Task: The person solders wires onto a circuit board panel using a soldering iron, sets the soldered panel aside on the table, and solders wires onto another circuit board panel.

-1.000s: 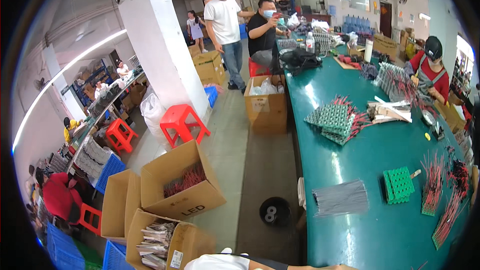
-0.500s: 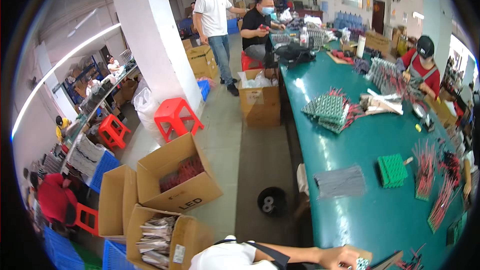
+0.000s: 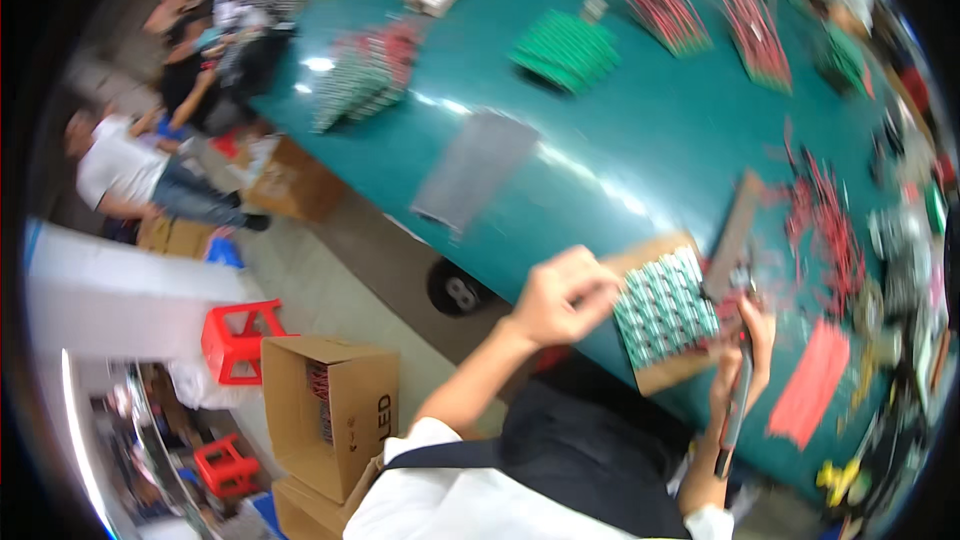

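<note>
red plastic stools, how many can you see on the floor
2. One red stool stands on the floor just left of the open cardboard box; a second red stool sits lower left, near the picture's rim. The view is blurred, so others may be hidden.

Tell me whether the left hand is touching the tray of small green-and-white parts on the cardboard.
Cannot tell. In the head view the left hand sits at the near-left edge of the tray of parts, fingers curled toward it, but motion blur hides any contact or gap.

A tray of cells [image 3: 663,312] lies on the table [image 3: 640,170] between both hands.
</note>
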The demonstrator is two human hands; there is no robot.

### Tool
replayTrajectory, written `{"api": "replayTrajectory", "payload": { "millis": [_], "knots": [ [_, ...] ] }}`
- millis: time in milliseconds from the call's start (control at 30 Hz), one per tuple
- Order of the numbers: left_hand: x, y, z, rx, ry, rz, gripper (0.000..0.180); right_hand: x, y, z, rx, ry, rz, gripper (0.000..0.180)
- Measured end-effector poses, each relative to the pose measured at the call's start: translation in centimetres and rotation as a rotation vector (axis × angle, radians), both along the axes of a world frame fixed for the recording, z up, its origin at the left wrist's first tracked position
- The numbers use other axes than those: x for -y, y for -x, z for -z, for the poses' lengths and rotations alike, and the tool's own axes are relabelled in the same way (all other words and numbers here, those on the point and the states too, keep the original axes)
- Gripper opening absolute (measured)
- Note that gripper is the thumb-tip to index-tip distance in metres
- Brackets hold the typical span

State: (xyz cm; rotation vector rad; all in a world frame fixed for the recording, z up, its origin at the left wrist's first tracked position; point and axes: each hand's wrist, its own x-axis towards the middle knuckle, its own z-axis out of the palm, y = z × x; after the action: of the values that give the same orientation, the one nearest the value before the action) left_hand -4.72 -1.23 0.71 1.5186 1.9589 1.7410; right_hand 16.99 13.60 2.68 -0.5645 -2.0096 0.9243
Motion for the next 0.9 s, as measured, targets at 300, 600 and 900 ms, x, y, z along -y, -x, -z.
{"api": "replayTrajectory", "payload": {
  "millis": [300, 600, 900],
  "knots": [
    [0.7, -0.1, 1.3, 0.286, -0.049, -0.114, 0.004, -0.4, -0.1, -0.9, -0.237, 0.287, -0.114, 0.032],
    [0.9, -0.4, 3.3, 0.319, -0.213, -0.081, 0.006, -2.4, 1.9, 2.6, -0.402, 0.354, -0.211, 0.029],
    [1.0, 0.0, 2.8, 0.168, -0.208, -0.081, 0.011, -3.4, 1.2, 3.0, -0.257, 0.349, -0.220, 0.034]
  ]
}}
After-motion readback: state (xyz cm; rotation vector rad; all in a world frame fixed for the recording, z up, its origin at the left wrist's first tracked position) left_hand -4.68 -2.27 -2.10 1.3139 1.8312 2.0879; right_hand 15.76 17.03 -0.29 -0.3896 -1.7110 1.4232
